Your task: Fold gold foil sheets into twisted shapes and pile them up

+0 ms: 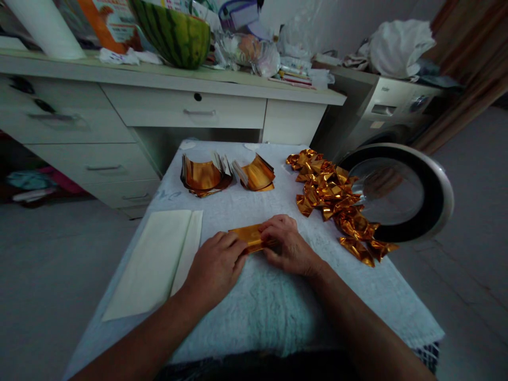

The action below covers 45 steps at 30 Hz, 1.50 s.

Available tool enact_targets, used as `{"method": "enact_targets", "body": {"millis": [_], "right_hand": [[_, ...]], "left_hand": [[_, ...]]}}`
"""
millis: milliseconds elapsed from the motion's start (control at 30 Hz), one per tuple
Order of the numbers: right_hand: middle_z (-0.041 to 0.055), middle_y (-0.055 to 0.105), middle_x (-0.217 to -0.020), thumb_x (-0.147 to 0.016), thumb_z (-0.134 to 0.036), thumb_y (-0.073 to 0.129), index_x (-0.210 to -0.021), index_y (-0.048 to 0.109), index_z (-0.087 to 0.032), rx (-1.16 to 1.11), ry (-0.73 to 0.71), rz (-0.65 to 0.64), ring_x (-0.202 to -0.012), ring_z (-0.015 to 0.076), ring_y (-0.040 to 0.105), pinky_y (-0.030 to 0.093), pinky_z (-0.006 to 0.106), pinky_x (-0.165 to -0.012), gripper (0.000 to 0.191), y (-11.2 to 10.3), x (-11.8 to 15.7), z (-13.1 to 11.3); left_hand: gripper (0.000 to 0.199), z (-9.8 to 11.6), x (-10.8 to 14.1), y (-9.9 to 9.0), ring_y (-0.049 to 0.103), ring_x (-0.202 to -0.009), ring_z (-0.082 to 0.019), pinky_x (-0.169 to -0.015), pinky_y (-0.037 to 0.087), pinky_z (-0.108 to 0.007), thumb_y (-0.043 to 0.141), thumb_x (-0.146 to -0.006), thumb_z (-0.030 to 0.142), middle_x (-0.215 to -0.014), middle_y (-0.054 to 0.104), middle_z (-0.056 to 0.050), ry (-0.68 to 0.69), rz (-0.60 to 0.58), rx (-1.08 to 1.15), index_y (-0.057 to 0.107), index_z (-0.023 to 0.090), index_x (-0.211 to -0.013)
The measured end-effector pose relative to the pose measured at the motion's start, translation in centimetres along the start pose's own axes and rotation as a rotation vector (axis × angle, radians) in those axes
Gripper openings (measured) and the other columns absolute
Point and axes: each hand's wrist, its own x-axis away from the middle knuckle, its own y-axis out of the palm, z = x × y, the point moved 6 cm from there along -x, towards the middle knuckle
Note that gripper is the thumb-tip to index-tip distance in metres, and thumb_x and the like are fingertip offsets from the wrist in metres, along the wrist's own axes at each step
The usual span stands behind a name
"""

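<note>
Between my hands a folded strip of shiny gold foil paper [250,236] lies on the cloth-covered table. My left hand [217,262] holds its left end, fingers closed over the edge. At the right end my right hand [286,241] grips the strip, with the fingers bent and the thumb below. Beyond my hands stand two curved stacks of gold foil sheets, one larger [204,174] and one smaller [257,173]. A pile of folded gold foil pieces [327,185] spreads along the table's right side. To the left lies a folded sheet of pale paper [153,259].
A light patterned cloth [270,312] covers the table. The open round door of a washing machine [440,190] reaches to the table's right edge. Behind is a white drawer desk [234,108] bearing a cut watermelon [174,37], plastic bags and a paper roll [45,26].
</note>
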Motion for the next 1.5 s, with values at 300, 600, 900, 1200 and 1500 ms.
{"method": "enact_targets", "body": {"millis": [300,600,900,1200,1500], "right_hand": [[0.0048,0.061,-0.104,-0.068,-0.011,0.062,-0.078,0.063,-0.019,0.053,0.068,-0.018,-0.106,0.0249,0.048,0.032,0.041,-0.092,0.014,-0.1,0.0,0.1],[0.0039,0.06,-0.089,-0.08,-0.017,0.058,-0.083,0.065,-0.019,0.082,0.08,-0.094,-0.094,0.0226,0.047,0.031,0.04,-0.088,0.008,0.1,0.1,0.6],[0.0016,0.06,-0.081,-0.087,-0.016,0.054,-0.08,0.06,-0.019,0.075,0.097,-0.094,-0.087,0.02,0.048,0.029,0.038,-0.085,0.01,0.1,0.1,0.9],[0.0019,0.06,-0.082,-0.083,-0.015,0.057,-0.08,0.06,-0.019,0.066,0.126,-0.096,-0.089,0.0207,0.048,0.03,0.038,-0.086,0.006,0.1,0.1,1.0],[0.0015,0.061,-0.082,-0.083,-0.015,0.058,-0.081,0.06,-0.019,0.04,0.171,-0.091,-0.09,0.0206,0.048,0.03,0.038,-0.087,0.005,-0.2,0.2,1.1]], "left_hand": [[0.012,-0.8,-0.1,0.4,0.057,-0.089,-0.024,-0.081,0.05,-0.04,0.053,-0.09,0.014,-0.089,0.063,-0.006,0.041,0.099,0.105,0.063,0.017,-0.086],[0.018,-1.3,-0.2,0.4,0.054,-0.092,-0.025,-0.085,0.047,-0.043,0.047,-0.094,0.019,-0.092,0.06,-0.007,-0.007,0.037,0.202,0.063,0.017,-0.085],[0.021,-1.6,-0.4,0.4,0.054,-0.092,-0.025,-0.086,0.047,-0.045,0.045,-0.096,0.024,-0.093,0.057,-0.007,-0.061,0.081,0.216,0.061,0.018,-0.083],[0.021,-1.8,-0.4,0.6,0.053,-0.09,-0.025,-0.085,0.047,-0.045,0.047,-0.094,0.024,-0.092,0.056,-0.007,-0.083,0.111,0.196,0.061,0.018,-0.08],[0.024,-1.8,-0.4,0.5,0.053,-0.09,-0.024,-0.086,0.047,-0.045,0.045,-0.096,0.024,-0.092,0.057,-0.006,-0.075,0.087,0.157,0.063,0.019,-0.081]]}}
